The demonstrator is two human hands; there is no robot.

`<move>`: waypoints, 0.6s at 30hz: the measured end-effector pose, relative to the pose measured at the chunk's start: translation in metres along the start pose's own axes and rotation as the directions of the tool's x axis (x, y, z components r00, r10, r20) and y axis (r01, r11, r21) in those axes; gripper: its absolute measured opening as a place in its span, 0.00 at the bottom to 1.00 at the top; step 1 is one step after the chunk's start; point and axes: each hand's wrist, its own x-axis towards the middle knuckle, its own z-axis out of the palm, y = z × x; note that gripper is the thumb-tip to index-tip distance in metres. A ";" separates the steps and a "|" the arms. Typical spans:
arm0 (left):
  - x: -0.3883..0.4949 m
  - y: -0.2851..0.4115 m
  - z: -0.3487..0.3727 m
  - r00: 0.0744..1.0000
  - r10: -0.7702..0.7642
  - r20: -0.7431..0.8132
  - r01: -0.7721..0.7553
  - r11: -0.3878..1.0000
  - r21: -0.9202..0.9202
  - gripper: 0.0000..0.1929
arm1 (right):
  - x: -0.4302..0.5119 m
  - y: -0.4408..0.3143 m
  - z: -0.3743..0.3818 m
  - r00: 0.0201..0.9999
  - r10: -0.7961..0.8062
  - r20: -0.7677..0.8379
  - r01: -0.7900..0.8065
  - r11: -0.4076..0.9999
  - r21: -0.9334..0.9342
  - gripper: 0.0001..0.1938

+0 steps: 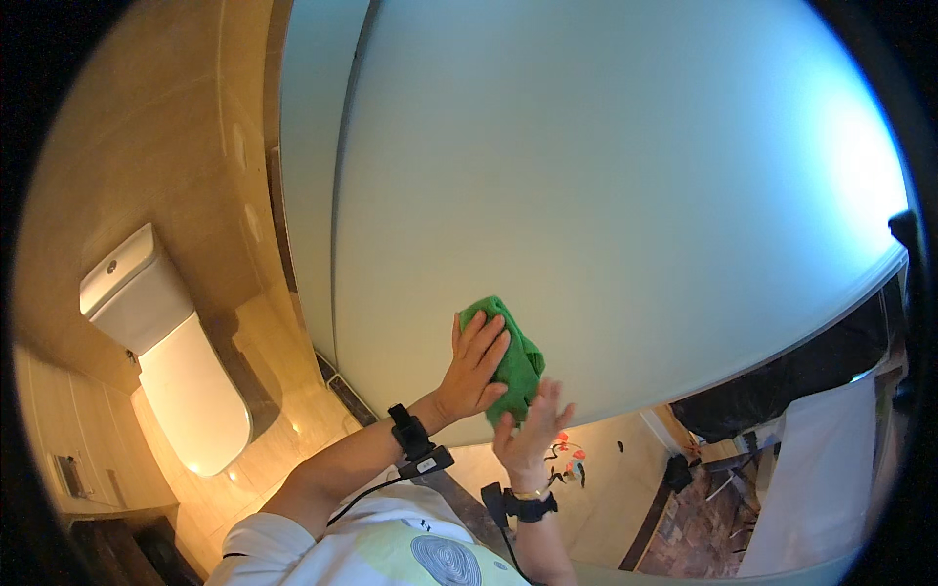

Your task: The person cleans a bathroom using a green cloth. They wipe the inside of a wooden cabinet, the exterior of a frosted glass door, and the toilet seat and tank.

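A folded green cloth lies against a large frosted glass panel. My left hand presses it there, fingers spread over its upper left part and thumb near the middle. Just below and to the right, my right hand is slightly blurred, its fingers apart and raised by the lower end of the cloth. Whether those fingertips touch the cloth is hard to tell. Both wrists wear black straps with small devices and cables.
A white toilet with its lid down stands at the left on a tiled floor. A dark vertical seam runs along the glass. To the lower right are a white sheet-like cover, a dark covered object and patterned flooring.
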 end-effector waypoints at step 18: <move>0.053 0.038 -0.015 0.979 -0.180 -0.091 0.168 0.977 -0.132 0.36 | 0.017 -0.021 -0.032 0.950 0.212 0.229 -0.311 0.572 0.759 0.31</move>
